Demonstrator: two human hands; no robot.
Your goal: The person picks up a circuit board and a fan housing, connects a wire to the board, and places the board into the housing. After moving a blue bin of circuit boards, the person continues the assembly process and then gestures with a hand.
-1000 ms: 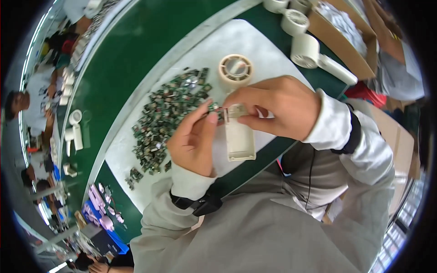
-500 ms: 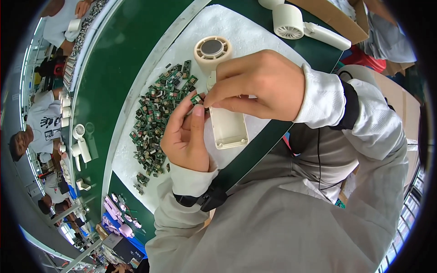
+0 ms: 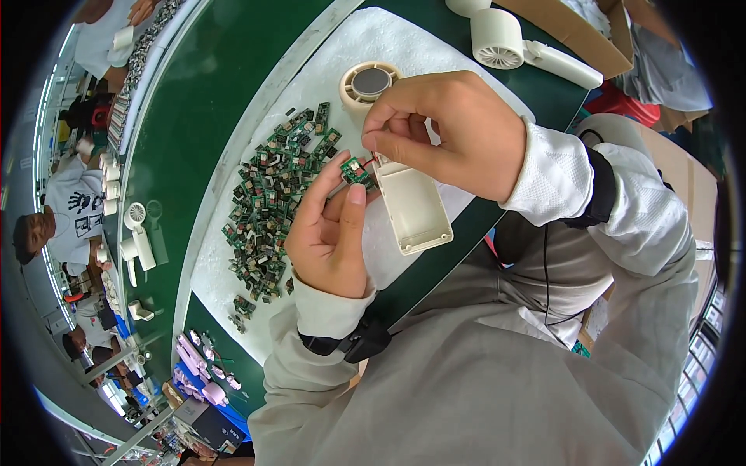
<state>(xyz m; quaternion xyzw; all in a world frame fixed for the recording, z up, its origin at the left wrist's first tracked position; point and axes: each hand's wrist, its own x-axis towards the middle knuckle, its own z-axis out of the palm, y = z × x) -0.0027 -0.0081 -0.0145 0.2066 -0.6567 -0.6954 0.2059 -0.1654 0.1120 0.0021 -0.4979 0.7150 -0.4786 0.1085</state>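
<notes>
My left hand [image 3: 330,237] pinches a small green circuit board [image 3: 357,172] between thumb and fingers, beside a cream handheld fan. The fan's open, hollow handle shell [image 3: 420,210] points toward me. Its round head [image 3: 371,81] lies at the far end, with a grey disc in its centre. A short red wire [image 3: 371,161] runs between the board and the top of the shell. Just above this wire, my right hand [image 3: 462,128] has thumb and forefinger pressed together across the fan's neck. Whatever is in that pinch is hidden.
Left of the fan, a heap of green circuit boards [image 3: 264,206] lies on a white foam sheet [image 3: 210,264]. Two-part cream fans [image 3: 497,39] and a cardboard box [image 3: 579,31] stand at the far right. Pink parts [image 3: 198,365] lie lower left. Several people sit across the green table.
The handle shell has swung slightly right. The board in my left hand shows more fully, with the red wire now visible. My right fingertips have lifted away from the board.
</notes>
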